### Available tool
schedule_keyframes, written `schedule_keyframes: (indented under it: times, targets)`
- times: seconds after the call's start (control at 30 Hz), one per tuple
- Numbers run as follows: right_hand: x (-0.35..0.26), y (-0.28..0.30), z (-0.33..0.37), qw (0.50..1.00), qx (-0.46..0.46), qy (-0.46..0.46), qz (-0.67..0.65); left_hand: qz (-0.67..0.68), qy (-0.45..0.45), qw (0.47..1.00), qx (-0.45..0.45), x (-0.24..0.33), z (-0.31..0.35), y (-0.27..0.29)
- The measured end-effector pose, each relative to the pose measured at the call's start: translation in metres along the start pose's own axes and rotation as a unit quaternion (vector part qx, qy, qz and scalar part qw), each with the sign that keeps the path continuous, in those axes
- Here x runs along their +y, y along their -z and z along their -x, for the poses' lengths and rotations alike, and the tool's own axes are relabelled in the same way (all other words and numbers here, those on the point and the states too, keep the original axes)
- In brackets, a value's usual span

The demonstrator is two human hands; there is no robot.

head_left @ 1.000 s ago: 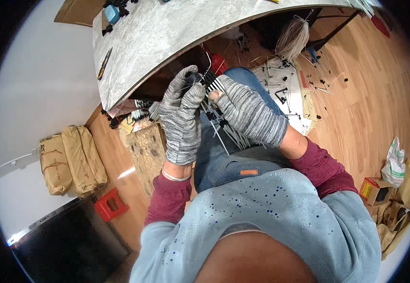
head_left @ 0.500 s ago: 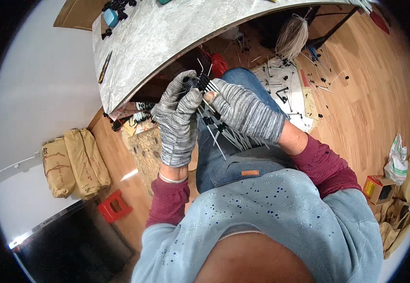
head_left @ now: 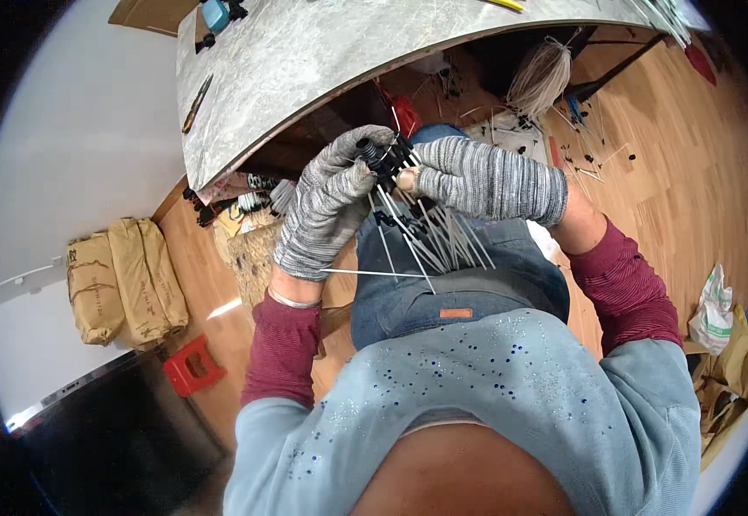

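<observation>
My left hand (head_left: 326,208), in a grey knitted glove, is closed around a cluster of black ribbed plastic parts (head_left: 374,156). From the other side, my right hand (head_left: 492,182), gloved the same way with a bare thumb tip, pinches the black ends of thin white sticks (head_left: 441,242). The two hands almost meet above my lap. A loose bundle of these sticks, some with black pieces on them, fans out below my fingers over my jeans (head_left: 511,279). One stick points left, across the left wrist. Exactly how the parts join is hidden by the fingers.
A grey marble-patterned table (head_left: 305,69) curves in front of me, with a cutter-like tool (head_left: 197,105) on it. White strands (head_left: 542,76) hang beneath. Brown sacks (head_left: 143,279) and a red stool (head_left: 193,366) stand at left. Scattered sticks lie on the wooden floor.
Both hands have shifted a little to the right with the black parts, and my right forearm has swung outward. The white sticks are more spread out over my lap.
</observation>
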State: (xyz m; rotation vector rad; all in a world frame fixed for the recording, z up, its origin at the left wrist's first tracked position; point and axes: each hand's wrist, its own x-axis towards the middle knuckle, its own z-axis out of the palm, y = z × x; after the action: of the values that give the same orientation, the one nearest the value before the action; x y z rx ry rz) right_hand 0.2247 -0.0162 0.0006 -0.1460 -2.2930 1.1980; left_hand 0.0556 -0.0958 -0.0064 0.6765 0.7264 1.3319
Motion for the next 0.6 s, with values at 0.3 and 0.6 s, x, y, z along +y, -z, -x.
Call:
schedule_keyframes:
  times: [0.3,0.6]
  targets:
    - [0.002,0.006,-0.014,0.990,-0.084,-0.114,0.030,-0.001,-0.032,0.998,0.046,-0.002,0.002,0.006]
    - [0.003,0.002,-0.026,0.985,-0.128,-0.116,0.010,-0.004,-0.032,0.998,0.055,-0.001,0.004,0.014]
